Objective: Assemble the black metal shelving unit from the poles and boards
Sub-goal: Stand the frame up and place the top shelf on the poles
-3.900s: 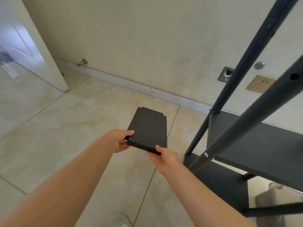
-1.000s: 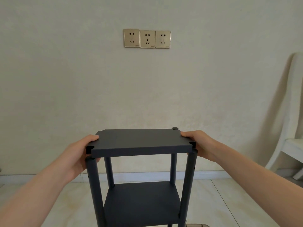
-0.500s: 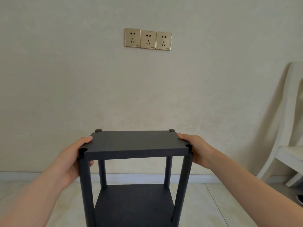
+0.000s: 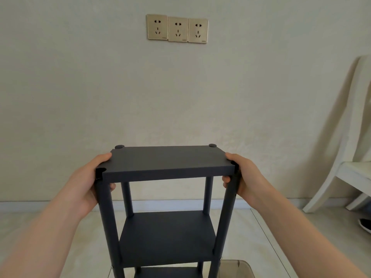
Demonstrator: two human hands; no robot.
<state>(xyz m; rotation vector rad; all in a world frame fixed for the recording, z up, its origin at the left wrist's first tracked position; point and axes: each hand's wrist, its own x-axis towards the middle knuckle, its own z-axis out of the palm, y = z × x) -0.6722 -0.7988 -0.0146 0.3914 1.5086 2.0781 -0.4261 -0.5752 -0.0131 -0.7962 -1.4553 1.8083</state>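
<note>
Both hands are clamped on the top board (image 4: 168, 161), one at each short end. The left hand (image 4: 88, 177) has its thumb lying on the board's top edge and its fingers wrapped under the corner and round the front left pole (image 4: 106, 217). The right hand (image 4: 243, 177) mirrors it at the front right pole (image 4: 226, 217). The board sits at the head of the shelving unit, roughly level, with the middle board (image 4: 168, 237) below it and the edge of a lower board (image 4: 170, 273) just in view at the bottom.

The step in hand looks to be seating this top board on the four poles. The caps of the rear left pole (image 4: 119, 146) and rear right pole (image 4: 212, 145) stand just proud of the board's back corners. At the front, the corner notches hug the pole tops, though how fully they are home cannot be told. To do it well, press down evenly on both ends so the board does not rock or jam on one corner. Hold the front poles upright under the palms and check that each notch sits snug round its pole before letting go. Fingers curled under the board risk a pinch if it drops suddenly.

The unit stands on the tiled floor (image 4: 40, 227), near a plain wall carrying three sockets (image 4: 177, 29). A white chair (image 4: 341, 157) leans in at the right with a dark shoe (image 4: 365, 224) beneath it, both well apart from the unit. A translucent bin (image 4: 234, 267) sits just beside the unit's front right foot, the only thing close enough to get in the way.
</note>
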